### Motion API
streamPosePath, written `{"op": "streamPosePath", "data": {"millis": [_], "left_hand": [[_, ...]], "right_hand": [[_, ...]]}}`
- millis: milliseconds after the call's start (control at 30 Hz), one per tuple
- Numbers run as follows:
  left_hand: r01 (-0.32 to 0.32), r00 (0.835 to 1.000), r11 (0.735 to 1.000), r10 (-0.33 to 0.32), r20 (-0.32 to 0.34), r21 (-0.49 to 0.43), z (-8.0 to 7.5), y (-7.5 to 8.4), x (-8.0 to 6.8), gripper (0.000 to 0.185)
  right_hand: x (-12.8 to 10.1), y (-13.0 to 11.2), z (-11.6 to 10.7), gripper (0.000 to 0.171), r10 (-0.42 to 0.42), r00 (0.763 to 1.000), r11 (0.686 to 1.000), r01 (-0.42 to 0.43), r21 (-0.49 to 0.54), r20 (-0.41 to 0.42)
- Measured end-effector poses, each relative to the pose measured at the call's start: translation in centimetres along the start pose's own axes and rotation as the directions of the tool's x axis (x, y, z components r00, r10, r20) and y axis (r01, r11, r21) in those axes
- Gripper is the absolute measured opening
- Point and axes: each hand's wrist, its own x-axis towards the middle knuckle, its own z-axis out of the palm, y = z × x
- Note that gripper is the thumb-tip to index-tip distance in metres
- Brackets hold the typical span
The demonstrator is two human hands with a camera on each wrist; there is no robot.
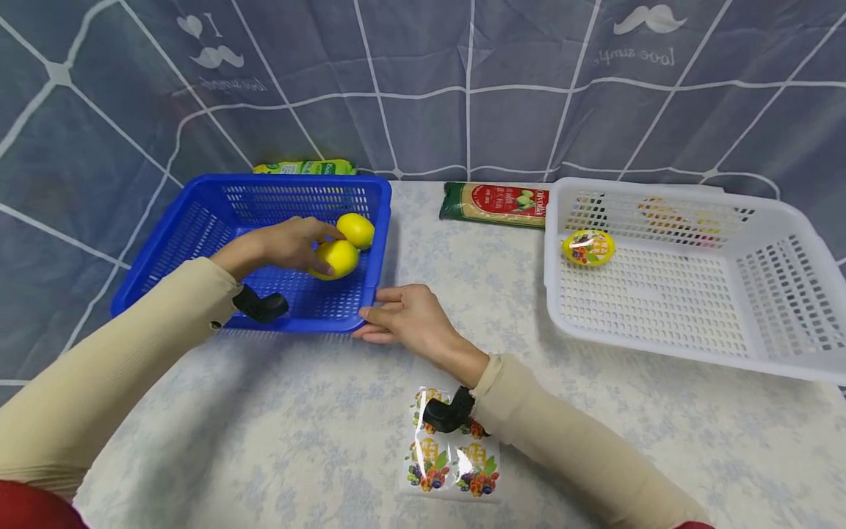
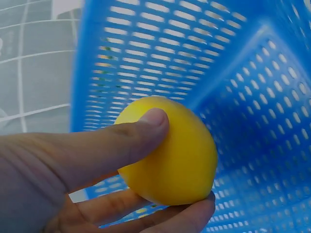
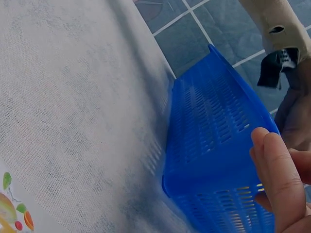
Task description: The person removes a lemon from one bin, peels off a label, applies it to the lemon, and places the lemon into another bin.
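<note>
My left hand [image 1: 291, 244] grips a yellow lemon [image 1: 338, 258] inside the blue plastic basket [image 1: 251, 325]. In the left wrist view the thumb lies across the lemon [image 2: 180, 155], with fingers curled beneath it. Another lemon [image 1: 355, 230] sits just behind, by the basket's right wall. My right hand [image 1: 413, 319] holds the basket's near right corner, thumb on the rim and fingers outside. The right wrist view shows fingers [image 3: 282, 170] over the blue rim, seen from the basket's outer side.
A white basket [image 1: 654, 355] on the right contains a lemon with a fruit sticker [image 1: 588, 247]. Behind stand a spaghetti packet [image 1: 496, 203] and a green-yellow packet [image 1: 311, 167]. A sheet of fruit stickers [image 1: 452, 470] lies in front, partly under the right wrist. A grey curtain [image 1: 429, 59] hangs behind.
</note>
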Motion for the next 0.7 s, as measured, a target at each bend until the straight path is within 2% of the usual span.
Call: {"op": "streamPosePath", "data": {"millis": [133, 233, 367, 467, 567, 700], "left_hand": [[-0.055, 0.997, 0.999, 0.054, -0.046, -0.003, -0.2, 0.7, -0.6, 0.058], [-0.096, 0.992, 0.995, 0.095, -0.086, -0.001, -0.3, 1.4, -1.3, 0.058], [-0.133, 0.981, 0.991, 0.131, -0.145, -0.008, -0.9, 2.4, -2.6, 0.057], [-0.159, 0.971, 0.987, 0.152, -0.186, -0.022, -1.3, 3.3, -3.5, 0.056], [-0.213, 0.952, 0.976, 0.198, -0.233, -0.038, -1.2, 4.5, -4.1, 0.054], [-0.297, 0.926, 0.952, 0.267, -0.267, -0.078, 0.0, 6.1, -4.2, 0.053]], "right_hand": [[0.0, 0.0, -0.3, 0.053, 0.002, 1.0, 1.0, -0.003, -0.015, -0.017], [0.0, 0.1, -0.7, 0.058, -0.028, 0.998, 0.995, 0.023, -0.092, -0.054], [0.1, -0.4, -1.9, 0.061, -0.151, 0.979, 0.953, 0.106, -0.284, -0.14], [0.0, -1.4, -2.8, 0.063, -0.234, 0.958, 0.925, 0.166, -0.341, -0.168], [-0.2, -2.5, -3.4, 0.065, -0.287, 0.947, 0.932, 0.24, -0.271, -0.145], [-0.3, -3.4, -3.7, 0.06, -0.345, 0.933, 0.932, 0.328, -0.158, -0.1]]}}
